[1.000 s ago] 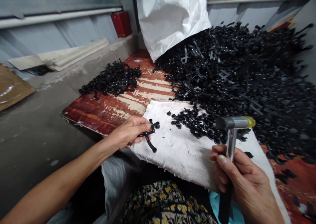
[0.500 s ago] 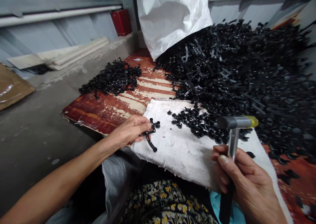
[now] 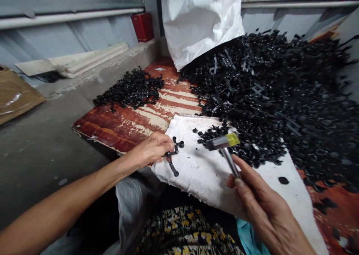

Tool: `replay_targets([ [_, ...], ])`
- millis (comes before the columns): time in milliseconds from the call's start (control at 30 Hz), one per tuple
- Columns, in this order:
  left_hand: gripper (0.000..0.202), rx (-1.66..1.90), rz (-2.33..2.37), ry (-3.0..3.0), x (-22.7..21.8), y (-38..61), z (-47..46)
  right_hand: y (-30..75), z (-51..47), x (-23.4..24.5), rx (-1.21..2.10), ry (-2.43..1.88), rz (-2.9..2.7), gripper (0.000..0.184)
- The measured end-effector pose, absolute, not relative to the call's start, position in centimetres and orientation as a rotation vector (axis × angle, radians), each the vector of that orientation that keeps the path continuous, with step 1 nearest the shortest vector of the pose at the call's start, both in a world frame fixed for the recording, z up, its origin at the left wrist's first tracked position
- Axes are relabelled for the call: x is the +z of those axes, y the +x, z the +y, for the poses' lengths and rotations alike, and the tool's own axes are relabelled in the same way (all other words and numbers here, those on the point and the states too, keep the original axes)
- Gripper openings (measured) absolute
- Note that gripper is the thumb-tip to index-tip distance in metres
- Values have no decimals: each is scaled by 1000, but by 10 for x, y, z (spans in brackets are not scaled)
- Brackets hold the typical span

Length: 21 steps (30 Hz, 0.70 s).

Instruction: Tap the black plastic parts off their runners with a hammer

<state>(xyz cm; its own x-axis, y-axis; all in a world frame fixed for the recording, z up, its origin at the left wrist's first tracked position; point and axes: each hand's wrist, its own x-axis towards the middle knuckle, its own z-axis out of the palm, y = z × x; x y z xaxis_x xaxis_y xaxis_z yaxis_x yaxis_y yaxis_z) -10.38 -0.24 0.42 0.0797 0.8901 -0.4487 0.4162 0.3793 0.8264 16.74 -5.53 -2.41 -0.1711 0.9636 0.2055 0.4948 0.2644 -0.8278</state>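
Observation:
My left hand (image 3: 151,150) pinches a small black plastic part with round ends (image 3: 173,154) and holds it down on the left edge of a white pad (image 3: 204,172). My right hand (image 3: 263,210) grips the metal handle of a small hammer (image 3: 223,142) with a grey and yellow head. The hammer head is tilted to the left, a little above the pad and right of the held part. A cluster of small black round pieces (image 3: 224,139) lies on the pad behind the hammer.
A huge heap of black plastic parts (image 3: 280,86) covers the right side of a worn red board (image 3: 134,120). A smaller heap (image 3: 130,90) lies at its far left. A white sack (image 3: 196,19) stands behind. Grey concrete floor (image 3: 36,150) lies left.
The hammer has swung down and to the left, its head now close to the part that my left hand holds. The left hand has hardly moved.

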Motion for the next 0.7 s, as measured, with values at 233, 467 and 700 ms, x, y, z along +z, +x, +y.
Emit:
replay_targets([
  [233,15,462,1523,1279,0,-113,2,139,-29,-2,434,-971,-2181,61],
  [467,12,389,1518,1335,2,-116,10,133,-24,-3,396,-953,-2294,58],
  [700,16,372,1568,1396,4,-106,8,133,-25,-3,321,-1048,-2337,59],
])
